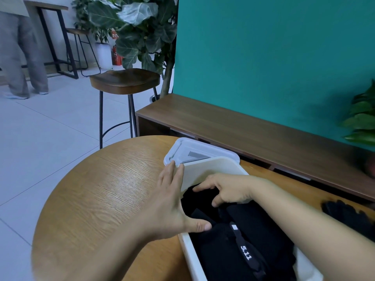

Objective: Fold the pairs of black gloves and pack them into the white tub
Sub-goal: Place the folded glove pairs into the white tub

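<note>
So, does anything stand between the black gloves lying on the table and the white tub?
Only the person's own forearm: the right hand reaches into the white tub, so the arm crosses between it and the loose gloves. No other object is visible there.

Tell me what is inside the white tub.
Folded black gloves fill the white tub, one with a strap marked 5.11. The right hand grips the far ones. The tub's floor and the number of pairs are hidden beneath them.
</note>
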`<state>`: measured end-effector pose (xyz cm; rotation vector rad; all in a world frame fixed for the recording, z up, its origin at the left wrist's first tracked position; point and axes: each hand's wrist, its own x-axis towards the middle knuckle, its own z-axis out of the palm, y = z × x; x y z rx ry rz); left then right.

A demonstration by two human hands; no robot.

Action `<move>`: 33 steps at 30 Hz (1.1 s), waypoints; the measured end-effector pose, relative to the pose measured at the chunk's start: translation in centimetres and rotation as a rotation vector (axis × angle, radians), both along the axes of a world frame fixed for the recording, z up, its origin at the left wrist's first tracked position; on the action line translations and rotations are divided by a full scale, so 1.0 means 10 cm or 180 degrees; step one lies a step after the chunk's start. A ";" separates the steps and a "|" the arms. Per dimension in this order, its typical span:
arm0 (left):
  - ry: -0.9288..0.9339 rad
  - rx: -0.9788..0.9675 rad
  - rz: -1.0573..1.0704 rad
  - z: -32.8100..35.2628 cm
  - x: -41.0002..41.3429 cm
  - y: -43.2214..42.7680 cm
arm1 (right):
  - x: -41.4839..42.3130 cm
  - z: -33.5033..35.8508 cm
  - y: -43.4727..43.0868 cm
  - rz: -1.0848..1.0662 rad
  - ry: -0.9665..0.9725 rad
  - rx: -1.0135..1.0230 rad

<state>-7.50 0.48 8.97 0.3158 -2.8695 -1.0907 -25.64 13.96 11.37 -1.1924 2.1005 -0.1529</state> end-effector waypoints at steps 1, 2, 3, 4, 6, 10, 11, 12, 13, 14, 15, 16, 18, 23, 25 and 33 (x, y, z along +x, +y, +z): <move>0.0012 0.0018 0.0005 0.00 0.00 0.00 | -0.01 0.04 0.03 -0.0111 -0.0051 -0.0112; 0.0015 0.0031 0.0012 0.00 0.00 0.00 | -0.01 0.08 0.06 -0.0215 -0.0069 -0.0151; 0.0011 0.0031 0.0018 0.00 0.00 0.00 | -0.01 0.12 0.09 -0.0306 -0.0052 -0.0168; 0.0004 0.0018 0.0021 0.00 0.00 0.00 | 0.00 0.16 0.12 -0.0346 0.0009 -0.0183; -0.0007 -0.0030 0.0026 0.00 0.00 0.01 | 0.01 0.18 0.12 -0.0341 0.0094 -0.0148; -0.0056 -0.0139 0.0014 0.00 -0.02 0.00 | 0.04 0.10 0.06 -0.0223 0.0231 0.0114; -0.0063 -0.0162 0.0016 -0.01 -0.02 0.00 | 0.04 0.10 0.05 -0.0199 0.0229 0.0148; -0.0068 -0.0173 0.0019 -0.01 -0.03 0.00 | 0.06 0.11 0.05 -0.0192 0.0202 0.0167; -0.0076 -0.0186 0.0024 0.00 -0.03 0.00 | 0.07 0.12 0.05 -0.0230 0.0190 0.0154; -0.0091 -0.0213 0.0023 0.00 -0.03 -0.01 | 0.08 0.15 0.06 -0.0278 0.0167 0.0122; -0.0114 -0.0254 0.0012 0.00 -0.03 -0.01 | 0.10 0.20 0.08 -0.0365 0.0095 0.0058; -0.0130 -0.0294 0.0003 0.00 -0.03 -0.01 | 0.12 0.26 0.11 -0.0465 0.0016 -0.0035; -0.0122 -0.0374 0.0002 0.01 -0.04 -0.02 | 0.17 0.41 0.21 -0.0636 -0.0079 -0.0253; -0.0001 -0.0881 -0.0181 0.08 -0.04 -0.07 | 0.44 0.84 0.73 -0.1192 0.0032 -0.0997; 0.0147 -0.1027 -0.0377 0.14 -0.06 -0.13 | 0.67 0.94 1.01 -0.1541 0.0028 -0.1390; -0.0318 -0.0919 -0.0837 0.38 -0.14 -0.27 | 1.60 0.51 1.75 -0.2659 0.0461 -0.2226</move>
